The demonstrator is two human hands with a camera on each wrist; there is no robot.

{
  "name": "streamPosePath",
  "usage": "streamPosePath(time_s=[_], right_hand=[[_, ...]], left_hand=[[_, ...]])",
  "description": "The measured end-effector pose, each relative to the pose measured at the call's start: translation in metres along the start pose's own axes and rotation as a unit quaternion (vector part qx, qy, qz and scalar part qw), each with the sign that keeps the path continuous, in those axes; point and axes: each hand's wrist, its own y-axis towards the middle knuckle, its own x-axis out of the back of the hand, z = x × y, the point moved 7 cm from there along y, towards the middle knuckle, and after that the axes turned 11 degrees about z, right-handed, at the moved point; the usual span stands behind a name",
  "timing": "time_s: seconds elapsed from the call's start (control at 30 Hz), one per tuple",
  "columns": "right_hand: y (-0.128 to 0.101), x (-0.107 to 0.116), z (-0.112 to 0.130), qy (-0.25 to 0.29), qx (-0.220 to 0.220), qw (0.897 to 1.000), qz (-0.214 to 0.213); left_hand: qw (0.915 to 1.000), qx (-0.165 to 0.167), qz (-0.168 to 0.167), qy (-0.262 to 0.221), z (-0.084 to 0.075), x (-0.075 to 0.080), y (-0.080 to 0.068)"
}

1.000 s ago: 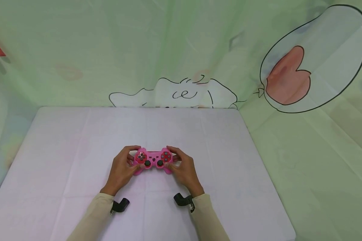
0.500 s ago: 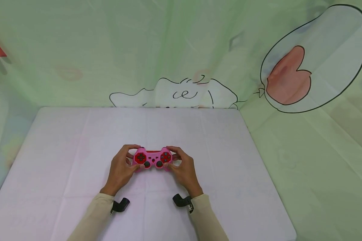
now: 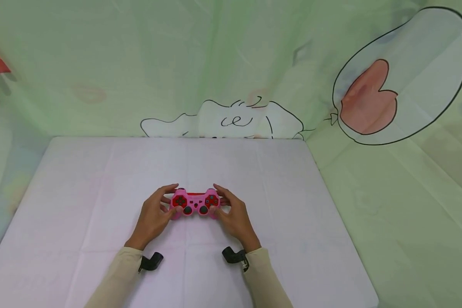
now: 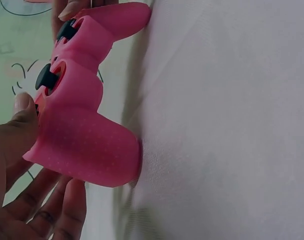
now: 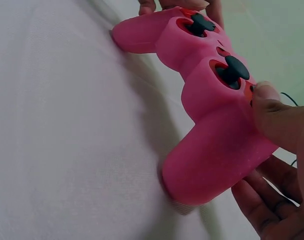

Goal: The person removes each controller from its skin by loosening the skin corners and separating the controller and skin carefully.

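Note:
A pink game controller [image 3: 195, 197] with red button panels and two black thumbsticks is held between both hands, face up towards the head view. My left hand [image 3: 151, 220] holds its left side, thumb over the face beside the direction pad, fingers behind the grip. On the other side my right hand [image 3: 236, 219] mirrors this, its thumb near the round buttons. Both index fingertips stand slightly off the top shoulders. In the left wrist view the end of the left grip [image 4: 126, 160] meets the white cloth; the right grip [image 5: 192, 175] does likewise in the right wrist view.
A white cloth-covered table [image 3: 285, 205] lies beneath the hands. Behind it and at the sides hangs pale green fabric [image 3: 119, 64] with a drawn balloon and heart [image 3: 369, 100]. A black wrist camera [image 3: 152, 261] sits at the left cuff, another wrist camera [image 3: 234, 255] at the right.
The controller has tilted, so its grips show less and its back edge shows red. The left thumb has shifted away from the stick, and both index fingers have lifted slightly off the shoulders.

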Motion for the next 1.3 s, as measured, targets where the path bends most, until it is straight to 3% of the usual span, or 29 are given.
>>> streamPosePath(time_s=[0.47,1.0,1.3], right_hand=[[-0.001,0.000,-0.005,0.015,0.007,0.998,0.058],[0.000,0.003,0.004,0.012,0.056,0.998,0.023],[0.000,0.002,0.005,0.028,0.060,0.998,0.011]], left_hand=[[0.9989,0.017,0.042,0.005,0.002,-0.002,0.000],[0.9999,-0.015,-0.001,0.003,-0.009,0.007,0.000],[0.9995,-0.026,-0.016,0.004,-0.010,0.008,0.000]])
